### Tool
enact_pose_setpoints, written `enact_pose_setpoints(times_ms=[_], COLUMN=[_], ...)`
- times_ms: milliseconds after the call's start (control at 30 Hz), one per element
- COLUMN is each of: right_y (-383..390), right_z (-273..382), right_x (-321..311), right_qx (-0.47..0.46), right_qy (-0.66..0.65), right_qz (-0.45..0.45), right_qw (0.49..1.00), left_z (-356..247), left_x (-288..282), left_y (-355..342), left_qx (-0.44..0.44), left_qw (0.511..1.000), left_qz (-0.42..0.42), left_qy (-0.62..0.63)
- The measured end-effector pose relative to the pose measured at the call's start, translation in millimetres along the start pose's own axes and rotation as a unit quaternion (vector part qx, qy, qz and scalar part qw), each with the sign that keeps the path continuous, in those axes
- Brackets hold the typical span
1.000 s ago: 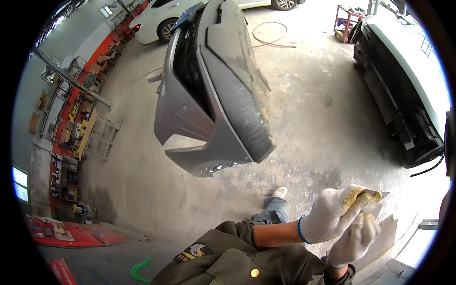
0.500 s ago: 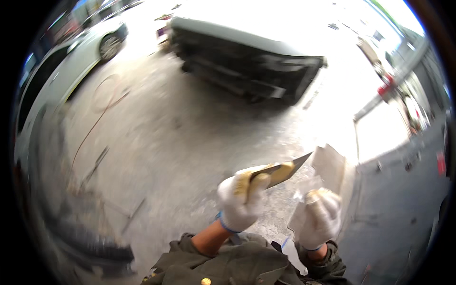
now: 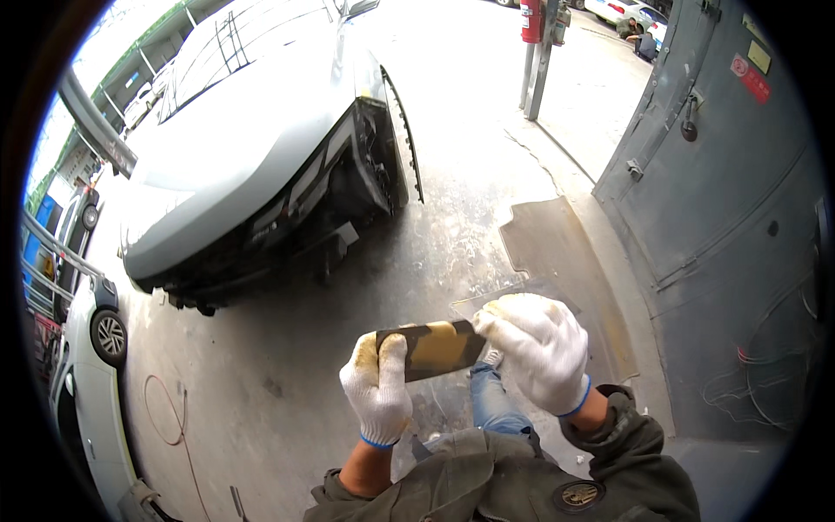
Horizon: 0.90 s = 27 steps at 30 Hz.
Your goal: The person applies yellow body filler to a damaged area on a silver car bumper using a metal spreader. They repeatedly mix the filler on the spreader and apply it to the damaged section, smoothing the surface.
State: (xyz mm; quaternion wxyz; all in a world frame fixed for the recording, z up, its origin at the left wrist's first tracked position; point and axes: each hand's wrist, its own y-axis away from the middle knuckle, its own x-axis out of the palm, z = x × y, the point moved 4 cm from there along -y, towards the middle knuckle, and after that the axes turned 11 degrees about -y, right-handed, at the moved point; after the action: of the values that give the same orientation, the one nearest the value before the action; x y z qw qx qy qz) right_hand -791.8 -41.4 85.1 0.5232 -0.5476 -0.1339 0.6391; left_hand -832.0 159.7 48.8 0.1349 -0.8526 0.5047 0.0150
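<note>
In my gloved left hand (image 3: 378, 384) is a flat, dark putty spreader (image 3: 435, 350), pinched at its left end between thumb and fingers. Yellowish putty covers much of its upward face. My right hand (image 3: 541, 352), also in a white knit glove, is closed at the spreader's right end. Its fingertips meet or nearly meet the edge there; whatever they pinch, if anything, is hidden behind the glove. Yellow stains mark both gloves around the fingers.
Ahead on the left stands a white car (image 3: 235, 165) with its front bumper off. A grey metal door (image 3: 704, 200) rises on the right. A brown mat (image 3: 574, 261) lies beyond my right hand. A thin hose (image 3: 187, 435) curls on the floor, near another car (image 3: 96, 400).
The view has swung right, toward the grey door. My right hand has come to the spreader's right end, and the spreader, formerly slanting up, is now nearly level.
</note>
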Motion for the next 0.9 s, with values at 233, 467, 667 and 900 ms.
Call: enact_pose_setpoints(times_ms=[233,467,667,900], right_y=[-38.6,-114.4,-172.3,-258.5], right_z=[-118.3,-258.3,-363.9,-480.6], right_x=[40.9,41.2,61.0,105.6], right_qx=[-0.054,-0.051,-0.042,-0.021], right_qy=[-0.106,-0.096,-0.086,-0.124], right_qz=[0.015,-0.043,-0.033,0.040], right_qw=[0.993,0.993,0.995,0.991], left_z=[11.3,3.9,35.7,50.1], left_x=[121.5,211.9,260.1,324.1], left_y=[-127.1,-231.9,-338.8,-496.2], left_qx=[0.007,-0.015,-0.004,0.022], left_qw=[0.996,0.998,0.995,0.988], left_qz=[-0.093,-0.057,-0.092,-0.126], left_qy=[0.006,0.023,0.027,0.084])
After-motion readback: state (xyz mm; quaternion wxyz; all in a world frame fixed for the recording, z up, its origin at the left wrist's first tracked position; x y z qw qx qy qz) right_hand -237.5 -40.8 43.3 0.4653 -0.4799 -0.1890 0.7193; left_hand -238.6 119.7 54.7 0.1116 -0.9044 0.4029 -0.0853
